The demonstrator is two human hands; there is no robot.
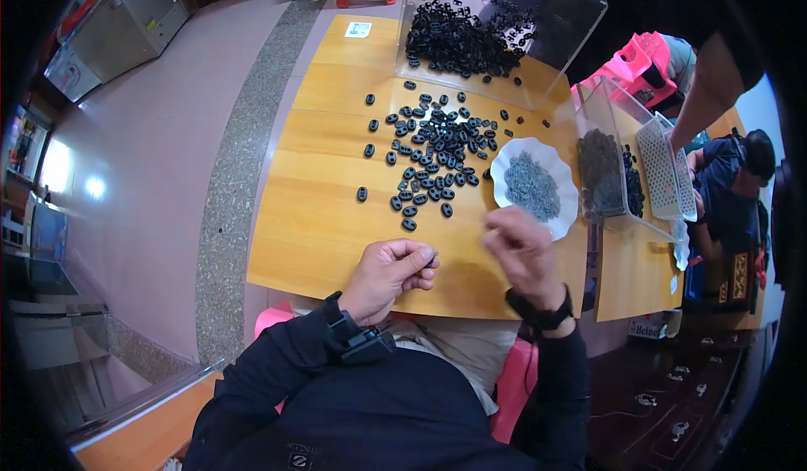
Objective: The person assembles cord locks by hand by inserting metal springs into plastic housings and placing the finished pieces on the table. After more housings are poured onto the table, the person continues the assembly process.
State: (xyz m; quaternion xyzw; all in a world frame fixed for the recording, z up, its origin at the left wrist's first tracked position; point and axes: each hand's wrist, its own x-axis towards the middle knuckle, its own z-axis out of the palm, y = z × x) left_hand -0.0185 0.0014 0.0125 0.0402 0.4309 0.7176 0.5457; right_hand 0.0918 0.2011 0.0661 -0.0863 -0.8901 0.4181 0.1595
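Left grip (385,276) tight on dark piece (432,261), right grip (523,244) blurred, hold unclear, near white dish (568,190), black ovals (445,142) before clear bin (555,44)

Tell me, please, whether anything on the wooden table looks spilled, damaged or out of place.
Nothing looks plainly damaged. Only the black pieces, scattered loose on the table near the clear box, might suggest a spill, though that may be deliberate. The small gray pieces sit within the white scalloped plate.
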